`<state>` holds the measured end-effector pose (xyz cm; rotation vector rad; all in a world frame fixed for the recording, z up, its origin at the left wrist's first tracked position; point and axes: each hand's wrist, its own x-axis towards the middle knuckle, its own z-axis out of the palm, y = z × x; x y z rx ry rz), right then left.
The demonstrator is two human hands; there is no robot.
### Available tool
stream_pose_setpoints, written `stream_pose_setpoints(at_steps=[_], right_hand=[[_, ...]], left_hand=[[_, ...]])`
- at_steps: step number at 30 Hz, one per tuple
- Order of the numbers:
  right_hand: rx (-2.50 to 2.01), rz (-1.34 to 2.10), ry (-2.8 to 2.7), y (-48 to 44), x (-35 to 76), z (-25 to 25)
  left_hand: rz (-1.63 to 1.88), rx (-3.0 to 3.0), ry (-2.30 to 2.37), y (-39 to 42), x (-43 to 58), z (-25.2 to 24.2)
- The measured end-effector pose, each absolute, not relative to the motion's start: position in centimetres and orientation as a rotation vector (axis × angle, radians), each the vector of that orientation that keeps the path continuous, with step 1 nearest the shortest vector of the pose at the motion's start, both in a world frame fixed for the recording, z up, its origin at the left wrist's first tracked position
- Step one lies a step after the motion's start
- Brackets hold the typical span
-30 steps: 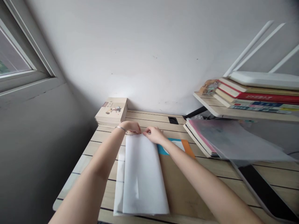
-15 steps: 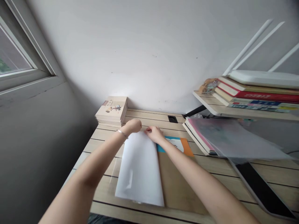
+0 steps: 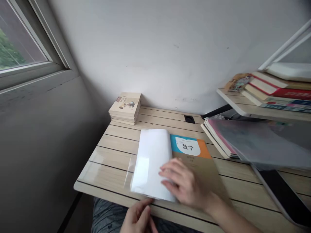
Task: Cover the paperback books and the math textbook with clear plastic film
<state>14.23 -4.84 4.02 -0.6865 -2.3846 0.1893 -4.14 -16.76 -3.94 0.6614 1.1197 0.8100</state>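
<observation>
A textbook with a blue, orange and brown cover lies on the desk, its title in Chinese characters. On its left half, a glossy white sheet is folded over, and a strip of clear plastic book cover sticks out past the sheet's left edge. My right hand is over the sheet's right edge, fingers spread and slightly blurred, holding nothing. At the sheet's lower edge, by the desk front, is my left hand with its fingers curled together. Whatever they pinch is hidden.
A stack of beige books stands at the back left by the wall. To the right, several notebooks under a translucent folder lie near a dark tablet-like slab. Above them, a raised shelf bears more books and a white router.
Both hands have come from the sheet's far edge towards me: the left to its near edge, the right onto its right side. The view has shifted left.
</observation>
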Motion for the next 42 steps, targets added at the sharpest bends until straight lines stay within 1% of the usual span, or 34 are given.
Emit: stream_pose_setpoints(at_steps=[4, 7, 10, 16, 21, 26, 33, 38, 42], right_hand=[[-0.66, -0.059, -2.552, -9.4, 14.4, 3.4], [-0.655, -0.254, -2.548, -9.9, 14.3, 2.6], [-0.611, -0.343, -2.545, -9.9, 14.2, 2.3], [-0.605, -0.311, -2.558, -10.3, 14.4, 2.3], [-0.675, -0.212, -2.531, -10.5, 14.8, 2.3], [-0.703, -0.177, -2.522, -10.7, 14.9, 2.3], [-0.704, -0.236, -2.476, -10.6, 15.0, 2.7], [-0.72, -0.337, -2.448, -10.9, 15.1, 2.4], [-0.75, -0.419, -2.383, -11.2, 14.8, 2.0]], left_hand=[[0.94, 0.522, 1.084, -15.8, -1.8, -3.5], [1.004, 0.471, 1.121, -15.3, -0.6, -2.8], [1.025, 0.45, 1.128, -14.8, -0.1, -2.2], [1.07, 0.424, 1.16, -14.7, 0.3, -1.7], [1.222, 0.583, 1.309, -15.2, 0.2, -1.9], [1.183, 0.731, 1.441, -15.5, -0.3, -2.0], [1.188, 0.825, 1.492, -15.6, -0.2, -2.8], [1.175, 0.852, 1.476, -15.2, -0.3, -2.5], [1.249, 1.05, 1.584, -14.8, -0.4, -1.8]])
